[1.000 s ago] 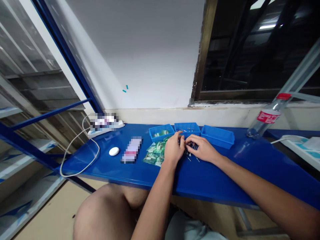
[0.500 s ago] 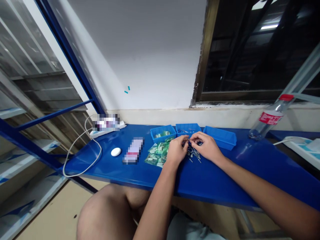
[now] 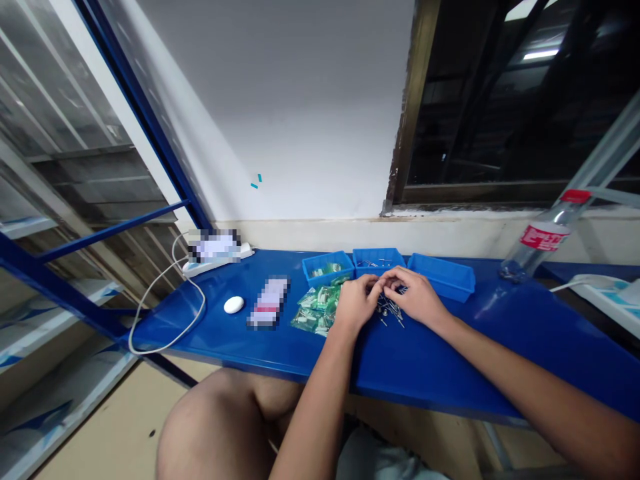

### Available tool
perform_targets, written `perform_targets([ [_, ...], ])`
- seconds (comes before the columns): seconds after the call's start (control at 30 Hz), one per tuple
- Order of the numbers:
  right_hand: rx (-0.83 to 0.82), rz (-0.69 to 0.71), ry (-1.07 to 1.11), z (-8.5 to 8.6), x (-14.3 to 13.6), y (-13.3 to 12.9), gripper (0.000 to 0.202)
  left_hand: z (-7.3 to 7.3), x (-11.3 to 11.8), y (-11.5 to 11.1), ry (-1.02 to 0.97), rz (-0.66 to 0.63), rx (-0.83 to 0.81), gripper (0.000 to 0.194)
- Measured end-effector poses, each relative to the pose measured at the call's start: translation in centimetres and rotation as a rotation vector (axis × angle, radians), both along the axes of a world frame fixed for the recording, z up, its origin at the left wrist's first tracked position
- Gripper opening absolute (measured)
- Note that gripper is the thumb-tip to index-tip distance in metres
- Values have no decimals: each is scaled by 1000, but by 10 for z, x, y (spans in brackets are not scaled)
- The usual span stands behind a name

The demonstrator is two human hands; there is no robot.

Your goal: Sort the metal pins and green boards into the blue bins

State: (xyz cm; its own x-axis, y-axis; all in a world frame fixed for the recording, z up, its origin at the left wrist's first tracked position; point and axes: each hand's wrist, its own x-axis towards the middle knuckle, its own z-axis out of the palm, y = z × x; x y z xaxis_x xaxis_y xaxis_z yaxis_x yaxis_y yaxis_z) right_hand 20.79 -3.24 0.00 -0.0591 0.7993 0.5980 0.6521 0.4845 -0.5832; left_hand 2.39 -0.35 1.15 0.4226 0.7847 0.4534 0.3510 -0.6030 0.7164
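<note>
My left hand [image 3: 356, 303] and my right hand [image 3: 413, 293] meet fingertip to fingertip over a loose pile of small metal pins [image 3: 393, 312] on the blue table. Fingers of both hands are pinched together; whatever is between them is too small to make out. Left of my left hand lie green-and-clear plastic packets [image 3: 315, 310]. Behind the hands stand three blue bins: the left bin [image 3: 327, 272] holds similar packets, the middle bin [image 3: 379, 255] a few metal pins, and the right bin [image 3: 443, 275] shows a bare inside.
On the blue table [image 3: 430, 367], a blurred phone-like object [image 3: 269, 303] and a white oval object [image 3: 233, 305] lie to the left. A white cable loops beside a power strip [image 3: 215, 263]. At the right a plastic bottle [image 3: 543, 237] stands near another white strip [image 3: 603, 297].
The fingertips of my two hands have come closer together over the pins. The whole view has shifted slightly.
</note>
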Motion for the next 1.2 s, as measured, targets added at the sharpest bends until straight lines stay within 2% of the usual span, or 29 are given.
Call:
perform_targets([
  [0.13, -40, 13, 21, -1, -1, 0, 14, -3, 0, 3, -34, -4, -24, 19],
  [0.27, -107, 18, 197, -2, -3, 0, 13, -8, 0, 7, -95, 4, -64, 15],
  [0.4, -141, 39, 260, -4, -3, 2, 18, -9, 0, 8, -113, -8, -71, 31],
  [0.57, -132, 43, 228, -7, -4, 3, 18, -10, 0, 8, -152, -51, -91, 46],
  [0.67, -119, 70, 145, -2, -2, 1, 17, -11, 1, 9, -159, -86, -81, 52],
  [0.77, -73, 69, -39, 8, 6, 0, 22, -10, 1, 8, -131, -89, -45, 46],
  [0.87, 34, -61, -206, 14, 26, 2, 22, -6, 0, 5, -25, -59, 39, 29],
  [1.0, 77, -401, -381, 8, 62, 10, 20, -2, -2, 0, 78, 35, 118, 22],
  [1.07, 63, -463, -451, 2, 74, 13, 18, 0, -2, -1, 82, 77, 121, 23],
  [1.2, 7, -487, -498, -6, 82, 13, 20, -1, -3, 0, 81, 118, 121, 23],
])
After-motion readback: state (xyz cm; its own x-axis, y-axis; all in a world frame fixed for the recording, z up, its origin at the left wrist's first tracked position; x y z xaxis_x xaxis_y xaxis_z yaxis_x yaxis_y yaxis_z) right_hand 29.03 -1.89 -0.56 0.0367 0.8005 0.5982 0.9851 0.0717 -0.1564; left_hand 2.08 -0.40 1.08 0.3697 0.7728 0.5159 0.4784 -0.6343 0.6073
